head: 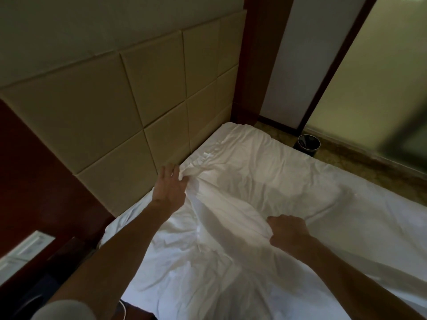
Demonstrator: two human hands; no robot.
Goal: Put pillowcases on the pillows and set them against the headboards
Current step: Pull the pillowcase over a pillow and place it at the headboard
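I see both hands on the white pillowcase at the head of the bed.

My view looks down on the pillowcase (233, 199), which lies crumpled on the bed sheet (346, 215), with its far corner just beside the padded beige headboard (104, 112). I cannot tell where the case ends and the sheet begins, nor whether a pillow is inside. The left hand (171, 184) reaches to that far corner with its fingers (167, 173) mostly straight and spread, touching the bunched cloth. I cannot tell if the thumb pinches it. The right hand (288, 232) is nearer to me, curled into a fist with a fold of the cloth clamped inside. The two hands are well apart. A small dark waste bin (309, 144) stands on the floor beyond the far edge of the bed.
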